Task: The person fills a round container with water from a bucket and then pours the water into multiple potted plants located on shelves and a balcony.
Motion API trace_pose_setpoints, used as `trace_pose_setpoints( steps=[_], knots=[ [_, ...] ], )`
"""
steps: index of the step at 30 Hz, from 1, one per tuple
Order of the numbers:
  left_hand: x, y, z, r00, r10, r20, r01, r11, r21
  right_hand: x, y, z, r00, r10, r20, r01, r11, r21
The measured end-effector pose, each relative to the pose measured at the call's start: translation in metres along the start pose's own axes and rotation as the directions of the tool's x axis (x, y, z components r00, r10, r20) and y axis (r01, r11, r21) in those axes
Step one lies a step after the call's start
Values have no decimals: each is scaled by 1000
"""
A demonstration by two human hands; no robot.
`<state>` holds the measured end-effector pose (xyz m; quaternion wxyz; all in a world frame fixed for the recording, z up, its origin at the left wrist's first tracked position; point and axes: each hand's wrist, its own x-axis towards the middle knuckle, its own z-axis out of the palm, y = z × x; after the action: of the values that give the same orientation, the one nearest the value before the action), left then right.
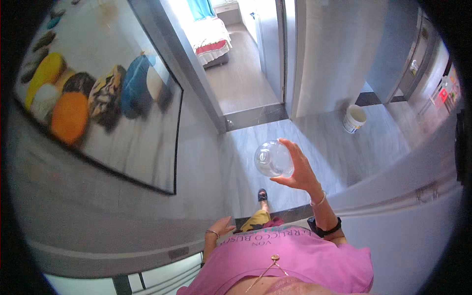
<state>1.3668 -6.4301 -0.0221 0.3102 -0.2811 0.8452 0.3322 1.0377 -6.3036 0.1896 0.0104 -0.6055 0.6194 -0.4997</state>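
Note:
Held out in front of me over the floor is a clear, round, see-through container (pixel 269 160), with a small raised ring showing on its face. My right hand (pixel 302 172) is closed round its right side, thumb below and fingers above. Whether it is a bottle, a jar or a bowl I cannot tell. My left hand (pixel 222 226) hangs low beside my body with its fingers stretched out, holding nothing. A bracelet circles each wrist, and a black band sits on my right forearm.
A white bucket (pixel 354 119) stands on the grey marbled floor (pixel 260 135) at the right. Ahead, past a dark door sill (pixel 258 116), a room holds a bed (pixel 211 42). A large framed picture of coloured stones (pixel 162 142) hangs on the left wall.

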Motion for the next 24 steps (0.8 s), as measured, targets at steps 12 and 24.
trace_pose_setpoints(
  steps=[12, 24],
  knots=[
    [179, 7, -356, 549, 384, -742, -481, 872, 96, 200, 169, -22, 979, 132, -157, -159, 973, -170],
    [336, 42, -686, 338, 342, -877, -493, 858, 145, 459, 393, -23, 962, 182, -205, -219, 960, -176]
  ],
)
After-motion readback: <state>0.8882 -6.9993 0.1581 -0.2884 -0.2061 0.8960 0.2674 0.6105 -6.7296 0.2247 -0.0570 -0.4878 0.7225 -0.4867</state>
